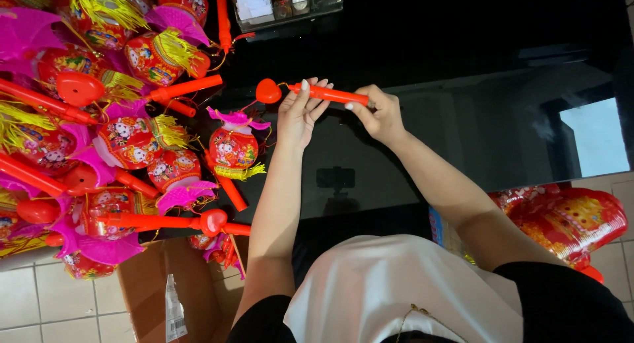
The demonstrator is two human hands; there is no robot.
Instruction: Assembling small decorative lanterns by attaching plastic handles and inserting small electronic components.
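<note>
Both hands are gripping one red lantern stick above the black bench — the left hand near its heart tip, the right hand at the tail — while finished lanterns are piling up alongside.

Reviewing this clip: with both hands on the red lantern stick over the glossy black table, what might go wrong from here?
1. The small lantern hangs on a thin string below the red stick; it may tangle in the heaped lanterns beside it.
2. The left hand and right hand grip only with fingertips, so the stick might slip onto the black table.
</note>
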